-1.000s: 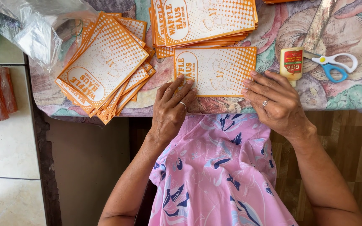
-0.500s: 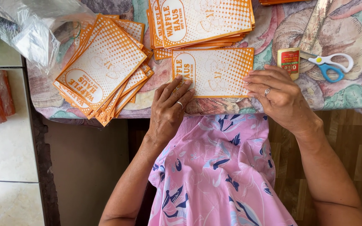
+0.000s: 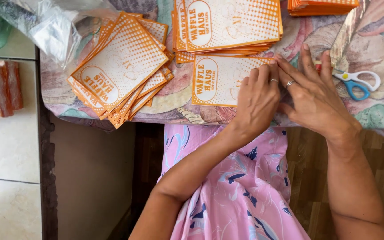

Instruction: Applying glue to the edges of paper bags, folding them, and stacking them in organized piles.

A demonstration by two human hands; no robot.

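Pressing flat on the single orange paper bag (image 3: 218, 80), the left hand (image 3: 258, 101) lies on its right end, fingers together and stretched out, gripping nothing. The bag lies near the table's front edge, its long axis running left to right. The right hand (image 3: 315, 98) rests just beside, fingers spread, touching the bag's right edge, between it and the scissors (image 3: 356, 82).

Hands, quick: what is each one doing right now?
Left hand: open, flat on the orange-and-white paper sleeve, gripping nothing.
Right hand: open, fingers spread at the sleeve's right edge, holding nothing.
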